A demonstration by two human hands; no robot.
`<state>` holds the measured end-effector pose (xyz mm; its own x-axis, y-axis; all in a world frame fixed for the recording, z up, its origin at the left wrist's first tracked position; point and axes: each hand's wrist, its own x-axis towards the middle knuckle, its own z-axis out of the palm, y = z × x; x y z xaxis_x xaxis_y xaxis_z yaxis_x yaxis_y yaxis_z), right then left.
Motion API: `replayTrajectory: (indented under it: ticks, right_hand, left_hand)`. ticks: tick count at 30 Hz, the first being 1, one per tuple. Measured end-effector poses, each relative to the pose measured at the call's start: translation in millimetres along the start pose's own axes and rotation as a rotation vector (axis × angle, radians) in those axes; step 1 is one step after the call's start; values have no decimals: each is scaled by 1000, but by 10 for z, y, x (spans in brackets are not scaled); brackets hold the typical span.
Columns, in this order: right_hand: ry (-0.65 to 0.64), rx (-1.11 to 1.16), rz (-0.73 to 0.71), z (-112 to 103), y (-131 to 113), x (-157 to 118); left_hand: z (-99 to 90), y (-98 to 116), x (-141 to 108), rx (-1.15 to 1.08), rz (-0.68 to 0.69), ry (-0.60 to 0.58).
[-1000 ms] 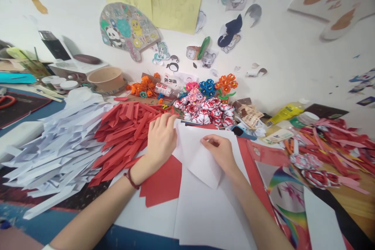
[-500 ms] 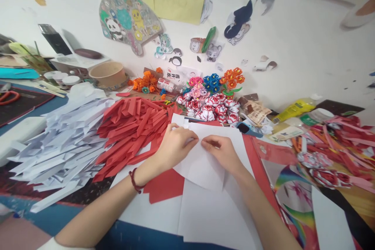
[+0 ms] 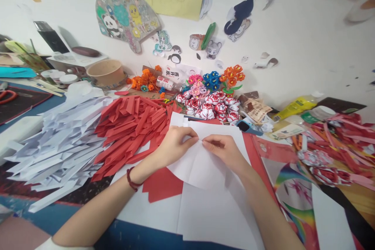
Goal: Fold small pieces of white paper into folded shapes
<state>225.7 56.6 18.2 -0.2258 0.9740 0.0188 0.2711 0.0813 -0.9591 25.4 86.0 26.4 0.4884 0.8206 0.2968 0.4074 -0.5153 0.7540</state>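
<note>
A curved piece of white paper (image 3: 202, 168) is pinched at its upper edge between both hands, above larger white sheets. My left hand (image 3: 180, 142), with a dark red bracelet on its wrist, closes thumb and fingers on it. Close by on the right, my right hand (image 3: 221, 148) pinches the same paper, its fingertips nearly touching the left ones. Flat white sheets (image 3: 216, 218) lie below, with red paper (image 3: 164, 187) partly under them at the left.
Folded white strips (image 3: 58, 144) and red strips (image 3: 131, 125) are piled at the left. Red-and-white paper flowers (image 3: 208, 105) stand behind the hands. A round tan container (image 3: 105, 72) is at the back left, a yellow bottle (image 3: 295, 105) at the back right.
The fingers of my left hand have shifted slightly, and the pinched paper has tilted a little with a faint crease showing. The camera view has moved slightly.
</note>
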Motion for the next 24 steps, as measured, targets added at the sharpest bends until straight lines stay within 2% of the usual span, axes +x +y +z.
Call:
replayTrajectory:
  ticks: [4, 10, 24]
  right_hand:
    - [0, -12, -10, 5, -45, -21]
    - [-18, -27, -30, 19, -77, -45]
    - [-44, -39, -21, 46, -54, -19]
  left_hand:
    - [-14, 34, -7, -10, 31, -26]
    - [-25, 70, -16, -45, 6, -65]
    - [-4, 74, -28, -66, -16, -63]
